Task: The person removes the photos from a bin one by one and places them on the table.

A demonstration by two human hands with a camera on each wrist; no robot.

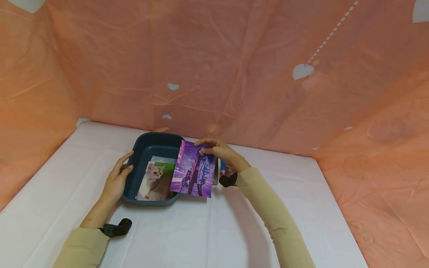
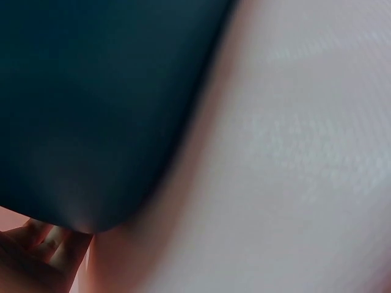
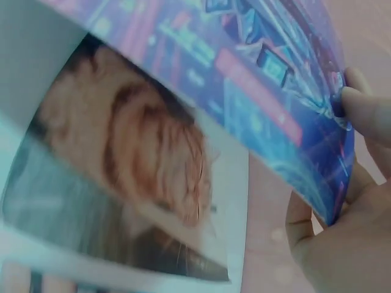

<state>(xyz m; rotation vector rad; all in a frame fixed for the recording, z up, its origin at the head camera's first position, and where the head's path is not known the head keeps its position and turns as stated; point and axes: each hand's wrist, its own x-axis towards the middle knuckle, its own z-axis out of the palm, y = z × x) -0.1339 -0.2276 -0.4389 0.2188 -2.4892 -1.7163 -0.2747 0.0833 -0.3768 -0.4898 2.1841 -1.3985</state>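
A dark blue-green plastic basin [image 1: 129,188] stands on the table, and my left hand [image 1: 115,182] grips its left side at the rim. In the left wrist view, the fingers [image 2: 52,247] meet the basin's corner. A photo of a pale kitten [image 1: 157,184] lies inside, over another picture. My right hand [image 1: 222,150] pinches a purple picture card of an armed figure [image 1: 192,171] by its upper right edge, thumb on the printed face. The card is tilted and overlaps the basin's right side. Behind it, in the right wrist view, is a photo of an orange striped cat [image 3: 140,146].
Right of the purple card, a picture with blue on it [image 1: 223,168] lies on the white-covered table [image 1: 161,238], partly hidden by the right wrist and its black camera [image 1: 228,180]. An orange cloth with white hearts [image 1: 201,56] walls the back and sides.
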